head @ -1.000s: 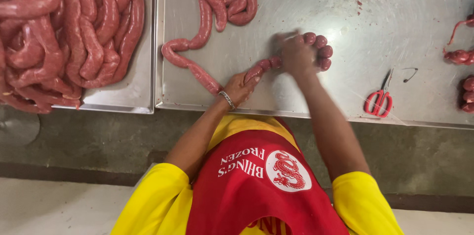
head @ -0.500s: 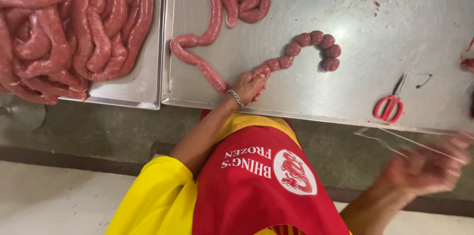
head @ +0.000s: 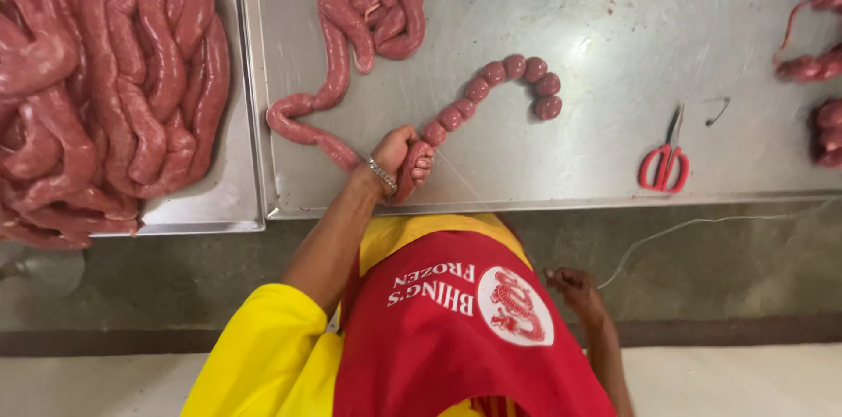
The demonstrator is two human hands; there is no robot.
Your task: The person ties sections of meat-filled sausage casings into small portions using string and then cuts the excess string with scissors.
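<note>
Overhead, a person in a yellow shirt and red apron stands at a steel worktop (head: 614,145). Taking the left hand (head: 399,158) as landmark: its grip is clamped around a raw pink sausage (head: 333,84) at the worktop's near edge, fingers wrapped fully round the casing. Beyond the hand, a string of small tied links (head: 504,84) curves up and to its right across the steel. On the hand's other side the unlinked sausage runs away and up into a loose coil. Farther off that same way, a tray (head: 232,198) holds a big heap of sausage.

The right hand (head: 570,290) hangs below the worktop edge, well apart from the left hand, fingers curled together around a thin white string (head: 693,228) that trails up toward the worktop; how firmly it pinches the string I cannot tell. Red scissors (head: 662,163) lie on the steel, well away from the left hand.

Risks, as I judge them: squeezing too hard could burst the casing; a sharp tug on the string could drag the links off the edge.
</note>
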